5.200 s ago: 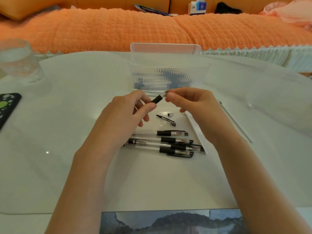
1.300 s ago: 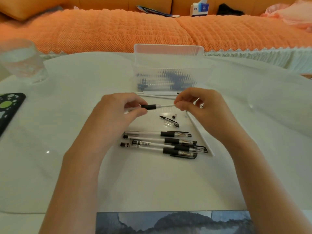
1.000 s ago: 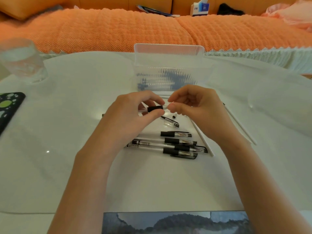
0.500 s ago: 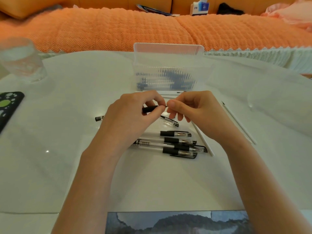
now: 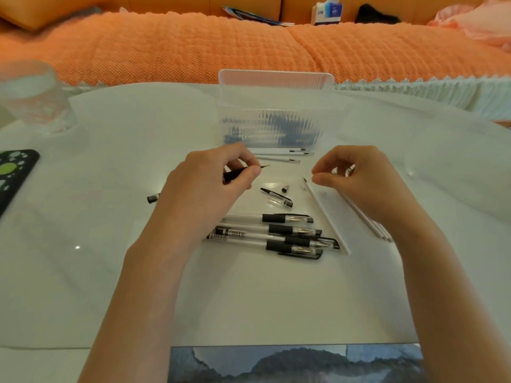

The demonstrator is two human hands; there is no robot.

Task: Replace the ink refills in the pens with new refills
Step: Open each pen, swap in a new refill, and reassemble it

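Note:
My left hand (image 5: 210, 189) grips a clear pen barrel by its black grip (image 5: 235, 173), and the thin refill tip (image 5: 265, 166) sticks out to the right. The barrel's black end (image 5: 151, 199) shows left of that hand. My right hand (image 5: 359, 183) hovers apart to the right, fingers loosely curled, with nothing visible in it. Between the hands lie a loose pen cap (image 5: 276, 197) and a small metal nose cone (image 5: 285, 188). Several capped pens (image 5: 276, 234) lie in a row below. White refills (image 5: 279, 154) lie before the clear ribbed box (image 5: 272, 120).
More white refills (image 5: 365, 219) and a flat clear lid (image 5: 329, 214) lie under my right wrist. A glass (image 5: 33, 98) stands far left, with a dark phone (image 5: 13, 172) at the left edge. An orange sofa runs behind the table. A picture (image 5: 293, 363) lies at the near edge.
My right hand has let go of the refill and drawn away to the right. The refill now sits deep in the barrel with only its tip showing. My left hand still holds the pen.

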